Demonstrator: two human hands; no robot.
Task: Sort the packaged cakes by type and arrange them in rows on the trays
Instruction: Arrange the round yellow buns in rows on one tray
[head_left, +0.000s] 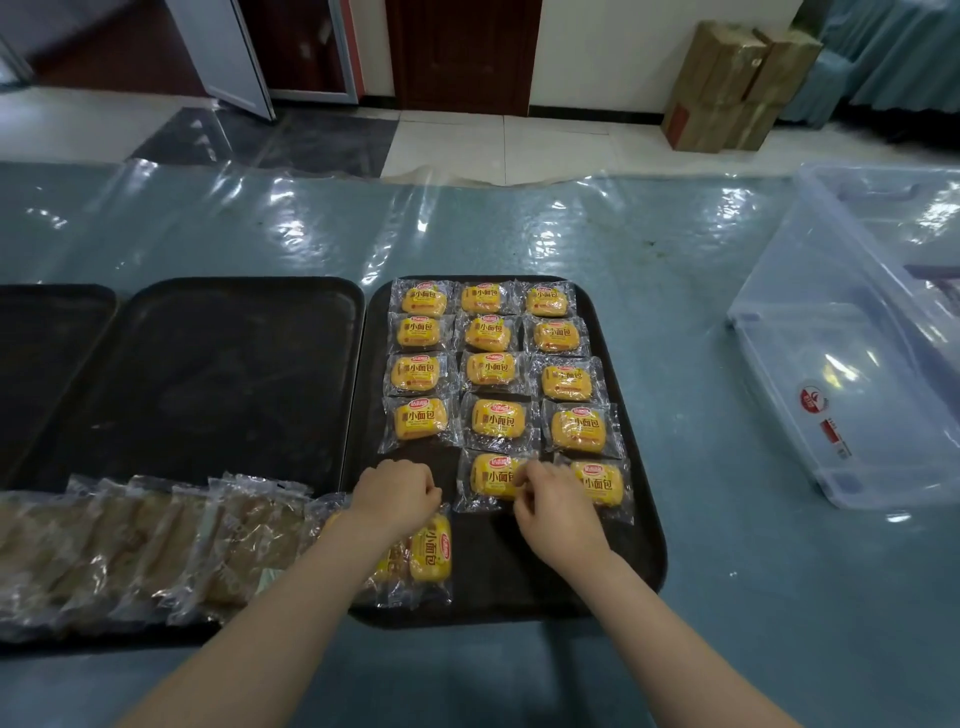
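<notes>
Several yellow packaged cakes (488, 370) lie in three rows on the right black tray (644, 525). My right hand (553, 506) pinches the wrapper edge of a yellow cake (488, 478) in the nearest row, beside another yellow cake (602, 483). My left hand (397, 496) is curled above a loose yellow cake (431, 553) at the tray's near left, fingers gripping its wrapper top. Brown packaged cakes (156, 545) lie in a row along the near edge of the middle black tray (223, 374).
A third black tray (41, 332) shows at the far left. A clear plastic bin (852, 364) stands at the right on the plastic-covered blue table. Cardboard boxes (737, 83) sit on the floor beyond the table.
</notes>
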